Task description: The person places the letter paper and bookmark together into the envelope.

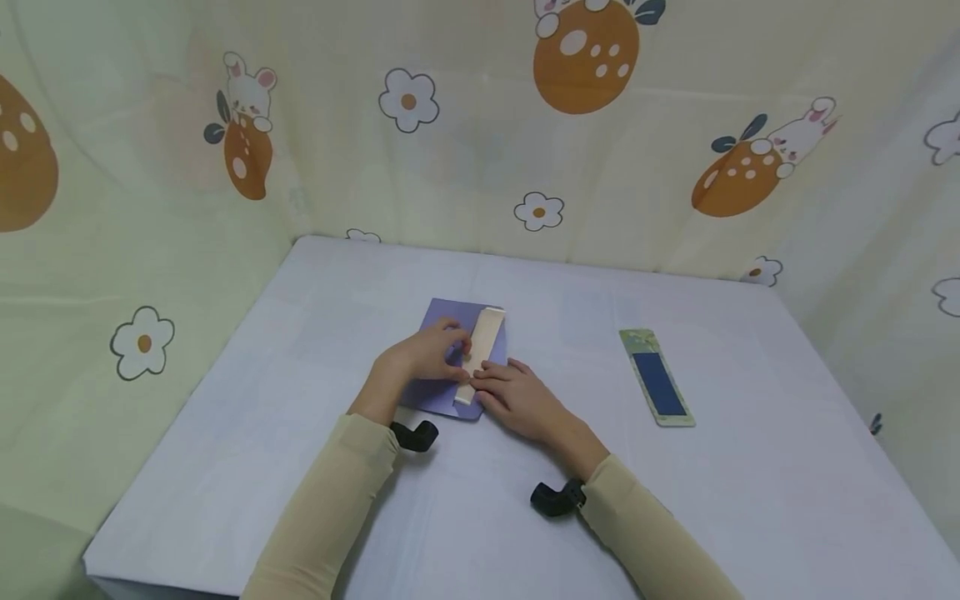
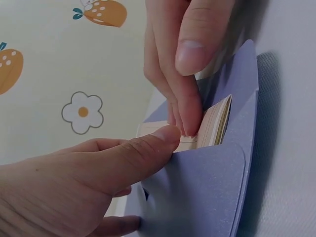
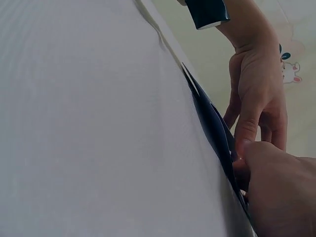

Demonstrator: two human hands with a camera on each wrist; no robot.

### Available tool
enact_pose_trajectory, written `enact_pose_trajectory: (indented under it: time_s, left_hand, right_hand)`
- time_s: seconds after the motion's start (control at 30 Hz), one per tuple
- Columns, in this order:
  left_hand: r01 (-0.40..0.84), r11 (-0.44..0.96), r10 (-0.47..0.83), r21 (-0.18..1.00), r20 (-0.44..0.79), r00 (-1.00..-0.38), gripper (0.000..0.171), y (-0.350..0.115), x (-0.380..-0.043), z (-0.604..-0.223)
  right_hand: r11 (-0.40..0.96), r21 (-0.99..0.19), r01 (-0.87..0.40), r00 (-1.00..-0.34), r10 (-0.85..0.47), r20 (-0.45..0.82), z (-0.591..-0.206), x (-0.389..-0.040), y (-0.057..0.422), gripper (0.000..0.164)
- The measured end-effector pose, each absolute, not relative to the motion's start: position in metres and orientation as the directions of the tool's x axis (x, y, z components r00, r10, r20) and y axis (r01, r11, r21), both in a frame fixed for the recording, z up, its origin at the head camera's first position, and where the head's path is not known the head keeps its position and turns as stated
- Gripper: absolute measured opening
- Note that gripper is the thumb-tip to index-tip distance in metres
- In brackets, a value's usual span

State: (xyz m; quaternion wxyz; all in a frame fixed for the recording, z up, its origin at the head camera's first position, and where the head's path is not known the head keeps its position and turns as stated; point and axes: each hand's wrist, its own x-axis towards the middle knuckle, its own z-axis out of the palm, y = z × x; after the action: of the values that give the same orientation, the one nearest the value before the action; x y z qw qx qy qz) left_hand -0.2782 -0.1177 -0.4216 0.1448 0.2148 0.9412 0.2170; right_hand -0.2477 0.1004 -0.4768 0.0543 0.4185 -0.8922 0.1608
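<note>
In the head view, a purple paper folder (image 1: 438, 392) lies on the table, with a strip of cream pages (image 1: 485, 333) showing along it. Thin lines cross these pages (image 2: 212, 121) in the left wrist view, where they stand slightly curved behind a purple flap (image 2: 202, 192). My left hand (image 1: 431, 354) grips that flap, its thumb along the edge and its fingers bent. From the other side, my right hand (image 1: 521, 400) touches the pages with nearly straight fingertips. Both hands hide part of the folder in the right wrist view.
Right of the hands lies a flat green-patterned card (image 1: 657, 379) with a dark blue panel. A white cloth covers the table (image 1: 525, 533). A patterned curtain (image 1: 465, 167) hangs behind it. Black cameras (image 1: 415, 436) sit on both wrists.
</note>
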Motion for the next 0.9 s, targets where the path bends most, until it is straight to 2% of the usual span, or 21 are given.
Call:
enact_pose_trajectory:
  time_s: [0.13, 0.37, 0.67, 0.9]
  left_hand:
    - [0.340, 0.818, 0.460, 0.464, -0.174, -0.870, 0.039, -0.1176, -0.2770, -0.4222]
    - [0.327, 0.824, 0.453, 0.462, -0.192, -0.870, 0.039, -0.1163, -0.2776, -0.4231]
    - [0.352, 0.833, 0.466, 0.427, -0.195, -0.863, 0.035, -0.1148, -0.2810, -0.4166]
    - [0.340, 0.842, 0.457, 0.418, -0.221, -0.861, 0.033, -0.1130, -0.2794, -0.4190]
  right_hand:
    - [0.587, -0.249, -0.770, -0.634, -0.747, 0.200, -0.4802, -0.2499, 0.1027, 0.039]
    - [0.695, -0.239, -0.678, -0.734, -0.655, 0.180, -0.4857, -0.2518, 0.1090, 0.048]
    - [0.693, -0.218, -0.687, -0.722, -0.684, 0.106, -0.4795, -0.2519, 0.1055, 0.054]
    - [0.699, -0.242, -0.673, -0.734, -0.671, 0.102, -0.4824, -0.2522, 0.1067, 0.054]
